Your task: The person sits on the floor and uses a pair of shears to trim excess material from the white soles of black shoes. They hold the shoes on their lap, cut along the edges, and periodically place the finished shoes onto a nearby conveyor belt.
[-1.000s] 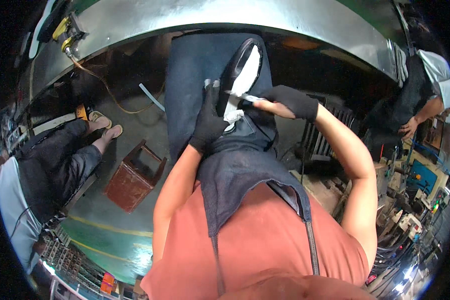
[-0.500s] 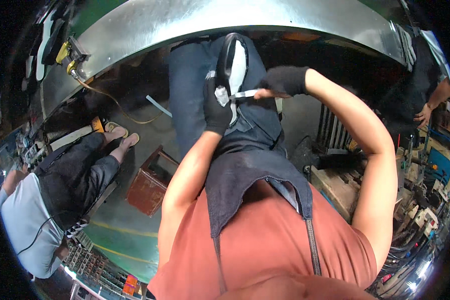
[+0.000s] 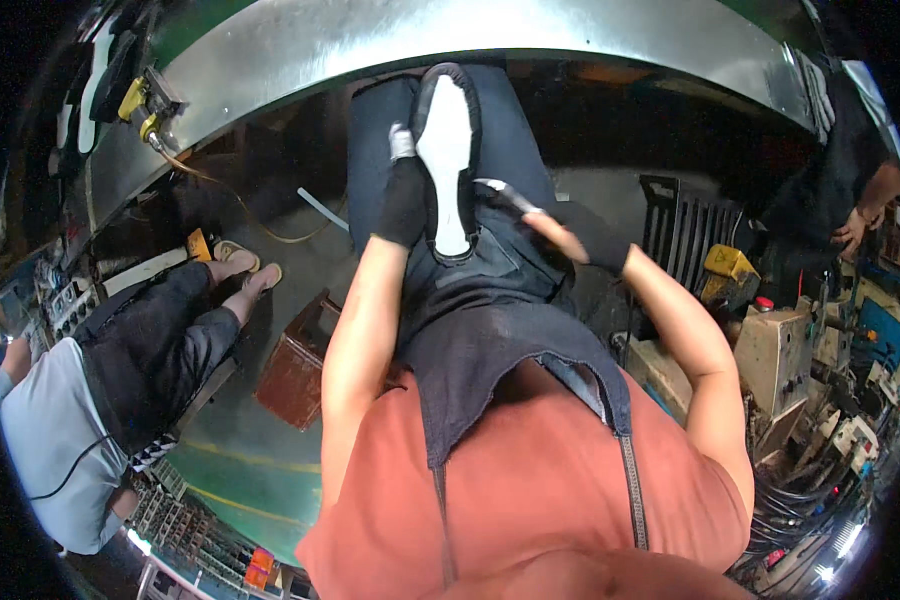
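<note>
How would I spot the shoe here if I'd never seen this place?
Find the metal bench across the top, then the dark cloth on the lap just below it. The shoe lies there bottom up, against the black-gloved left hand, wider end toward the bench. Its white, black-rimmed underside stands out from the dark cloth around it.

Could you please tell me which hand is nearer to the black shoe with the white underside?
The left hand: it grips the black shoe at its left side. The right hand, holding a slim knife-like tool, is apart, to the shoe's right.
</note>
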Demonstrator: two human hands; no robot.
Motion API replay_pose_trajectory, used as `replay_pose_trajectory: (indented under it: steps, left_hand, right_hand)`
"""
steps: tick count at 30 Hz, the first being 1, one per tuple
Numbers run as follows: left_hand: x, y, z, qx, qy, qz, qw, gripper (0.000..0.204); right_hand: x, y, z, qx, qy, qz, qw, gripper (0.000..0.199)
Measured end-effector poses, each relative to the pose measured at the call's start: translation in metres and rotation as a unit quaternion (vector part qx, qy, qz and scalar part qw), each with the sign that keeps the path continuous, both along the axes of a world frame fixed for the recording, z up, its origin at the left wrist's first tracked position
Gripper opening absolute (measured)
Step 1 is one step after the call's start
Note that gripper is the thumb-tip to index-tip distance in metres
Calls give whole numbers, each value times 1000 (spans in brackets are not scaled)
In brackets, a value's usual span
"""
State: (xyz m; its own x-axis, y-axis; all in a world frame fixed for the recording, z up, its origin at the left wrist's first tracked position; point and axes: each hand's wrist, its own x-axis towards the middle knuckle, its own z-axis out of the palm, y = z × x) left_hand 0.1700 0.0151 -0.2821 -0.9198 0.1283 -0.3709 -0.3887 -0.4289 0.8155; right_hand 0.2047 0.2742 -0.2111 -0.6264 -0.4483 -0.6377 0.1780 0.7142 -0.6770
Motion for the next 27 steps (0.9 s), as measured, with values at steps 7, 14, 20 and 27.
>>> replay_pose_trajectory:
  steps: [7, 14, 20, 27]
  left_hand:
    - [4, 9, -15, -338, 167, -86, 922, 61]
    - [-1, 5, 6, 0, -22, -176, 984, 38]
    - [1, 23, -4, -396, 121, 3, 910, 42]
    - [-2, 19, 44, -211, 162, -175, 948, 62]
  right_hand:
    - [-31, -24, 95, 15, 260, 167, 951, 38]
    - [-72, -13, 27, 40, 188, 185, 964, 51]
    - [-3, 10, 24, -58, 20, -120, 991, 51]
    - [-54, -25, 23, -196, 370, 38, 907, 32]
